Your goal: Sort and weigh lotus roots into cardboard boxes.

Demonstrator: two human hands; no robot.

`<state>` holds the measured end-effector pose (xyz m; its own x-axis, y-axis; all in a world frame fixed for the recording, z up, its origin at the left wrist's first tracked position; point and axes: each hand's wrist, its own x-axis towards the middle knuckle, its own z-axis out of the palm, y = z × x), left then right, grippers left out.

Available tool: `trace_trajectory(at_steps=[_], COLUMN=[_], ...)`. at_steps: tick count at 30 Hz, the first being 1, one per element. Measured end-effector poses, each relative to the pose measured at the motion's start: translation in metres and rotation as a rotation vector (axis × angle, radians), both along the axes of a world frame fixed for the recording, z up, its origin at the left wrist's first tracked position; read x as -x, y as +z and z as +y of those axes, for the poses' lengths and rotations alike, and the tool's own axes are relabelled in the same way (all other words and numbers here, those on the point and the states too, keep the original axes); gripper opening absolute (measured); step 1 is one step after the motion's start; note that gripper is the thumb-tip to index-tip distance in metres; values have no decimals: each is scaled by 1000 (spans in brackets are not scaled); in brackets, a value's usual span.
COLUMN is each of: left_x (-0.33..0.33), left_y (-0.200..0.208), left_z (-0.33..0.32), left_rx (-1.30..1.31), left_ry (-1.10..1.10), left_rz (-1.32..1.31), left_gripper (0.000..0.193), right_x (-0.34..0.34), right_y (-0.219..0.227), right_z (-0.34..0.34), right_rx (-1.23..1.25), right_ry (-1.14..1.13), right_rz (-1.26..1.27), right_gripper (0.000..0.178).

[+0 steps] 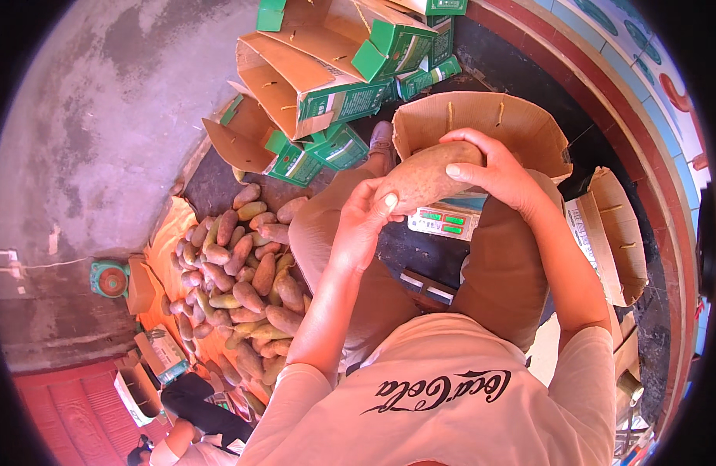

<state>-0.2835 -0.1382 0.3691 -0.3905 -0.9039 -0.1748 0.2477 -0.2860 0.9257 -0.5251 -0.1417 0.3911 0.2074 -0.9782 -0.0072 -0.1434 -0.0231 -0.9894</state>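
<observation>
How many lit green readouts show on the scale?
3: the left readout, the upper right readout and the lower right readout on the scale. More may be hidden: the tuber between the left hand and right hand overlaps it.

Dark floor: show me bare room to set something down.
Bare: dark floor between the heap of long reddish-brown tubers and the green-and-brown cardboard cartons; another dark patch between the brown-trousered legs, below the white scale with green digits.

Crowded: the heap, the cartons, and near the scale, where left hand and right hand hold a large brown tuber.
</observation>
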Motion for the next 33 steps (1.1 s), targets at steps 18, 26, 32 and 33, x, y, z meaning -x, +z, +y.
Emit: trace_trajectory(at_steps=[18, 26, 32, 33], left_x=[-231, -296, -214, -220], left_y=[-134, -354, -303, -308], left_z=[49, 177, 187, 193], left_rx=[14, 39, -573, -477], left_ry=[922, 147, 186, 33], left_rz=[-421, -1496, -1385, -1485], left_gripper=[17, 31, 40, 42], right_x=[115, 133, 156, 152], right_y=[-56, -107, -125, -126], right_z=[-16, -12, 5, 4], right_rx=[-148, -307, -202, -108], right_ry=[-373, -312, -471, -435], right_rz=[1234, 1184, 1058, 1000], right_gripper=[53, 36, 22, 18])
